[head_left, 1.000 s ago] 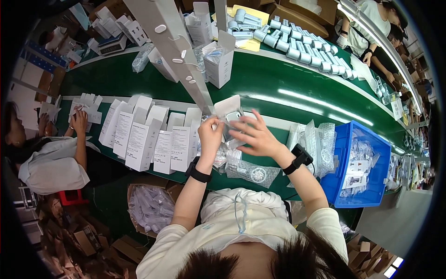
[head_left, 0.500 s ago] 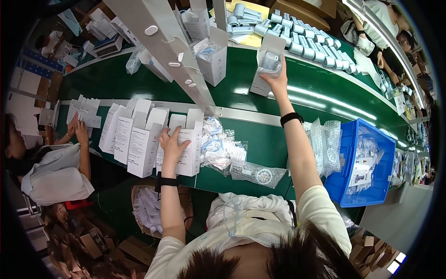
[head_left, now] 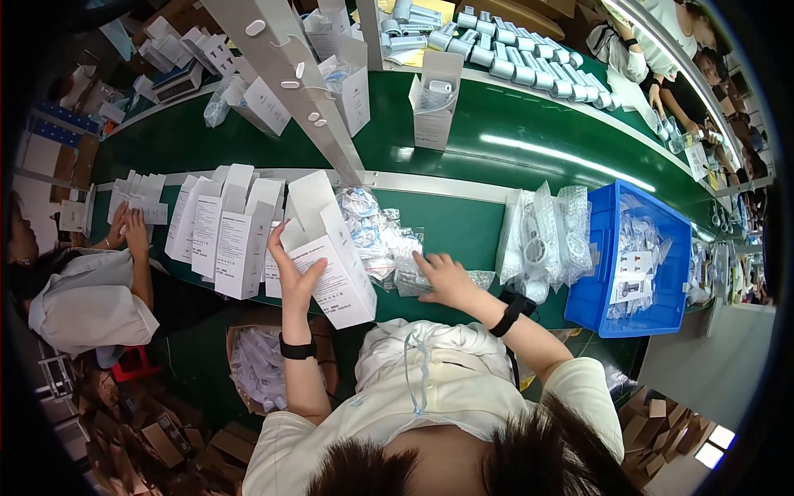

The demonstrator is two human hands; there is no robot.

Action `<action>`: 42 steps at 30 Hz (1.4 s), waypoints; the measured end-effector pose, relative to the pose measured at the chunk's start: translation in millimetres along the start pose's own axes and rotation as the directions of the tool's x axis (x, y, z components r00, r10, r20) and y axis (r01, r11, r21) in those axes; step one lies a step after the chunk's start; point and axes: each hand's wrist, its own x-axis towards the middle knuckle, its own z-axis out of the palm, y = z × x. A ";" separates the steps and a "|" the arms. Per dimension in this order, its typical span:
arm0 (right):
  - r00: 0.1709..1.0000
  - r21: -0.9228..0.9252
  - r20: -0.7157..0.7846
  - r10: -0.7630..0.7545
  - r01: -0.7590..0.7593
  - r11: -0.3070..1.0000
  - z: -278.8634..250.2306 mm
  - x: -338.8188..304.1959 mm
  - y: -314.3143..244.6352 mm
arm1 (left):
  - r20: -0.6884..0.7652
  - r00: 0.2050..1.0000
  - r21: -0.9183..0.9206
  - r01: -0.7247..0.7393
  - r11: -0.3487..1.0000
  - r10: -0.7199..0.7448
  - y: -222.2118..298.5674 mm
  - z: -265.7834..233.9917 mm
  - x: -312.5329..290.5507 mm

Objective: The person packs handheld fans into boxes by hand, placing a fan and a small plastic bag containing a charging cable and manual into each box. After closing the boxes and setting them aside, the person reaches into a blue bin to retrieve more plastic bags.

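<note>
Clasped between the thumb and fingers of the left hand (head_left: 294,279), one white carton (head_left: 339,277) leaned over the table, its top flaps up. Taking that carton as the clock's centre, the right hand (head_left: 451,283) was at 3 o'clock, fingers spread; whether its fingertips touched the bubble-wrapped pack (head_left: 407,277) there could not be told.

The work table (head_left: 463,227) was green, bordered at its far side by a pale strip (head_left: 459,189); beyond lay a glossy green surface (head_left: 513,112), with a grey post (head_left: 302,99) rising at 11 o'clock. Brown cardboard (head_left: 161,430) littered the floor at 8 o'clock, and a brown box (head_left: 327,351) held crumpled plastic (head_left: 263,364) at 7.

Counted round: at least four standing cartons (head_left: 236,248) at 10; one co-worker (head_left: 83,298) at 9; at least two people (head_left: 662,41) at 2; one filled carton (head_left: 433,124) at 1, and farther that way over a dozen grey devices (head_left: 501,69); at least three bubble-wrap sleeves (head_left: 538,240) at 3, then one blue bin (head_left: 589,304). Small bagged parts (head_left: 368,236), too jumbled to count, were heaped just beside the clasped carton at 1.
</note>
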 end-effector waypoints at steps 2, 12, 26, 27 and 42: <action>0.968 -0.031 0.234 0.091 -0.086 0.996 12.0 -3.2 0.9 | 0.000 1.000 -0.157 -0.015 0.988 0.015 21.8 24.7 -5.2; 0.720 0.941 -0.266 0.641 0.339 0.011 -131.4 -28.1 34.9 | 0.394 0.906 0.303 -0.285 0.909 0.153 6.5 138.2 14.8; 0.702 0.080 -0.710 -0.046 0.146 0.986 -122.7 26.5 1.7 | 0.310 0.855 0.202 -0.486 0.850 0.416 -35.0 162.8 -11.3; 0.727 0.203 -0.687 -0.009 0.203 0.958 -124.4 30.8 -0.7 | 0.310 0.877 0.198 -0.437 0.877 0.367 -36.8 159.6 -12.9; 0.691 -0.056 -0.699 -0.187 0.209 0.976 -131.9 38.5 -21.8 | 0.030 0.837 -0.046 -0.546 0.837 0.547 26.8 133.8 15.4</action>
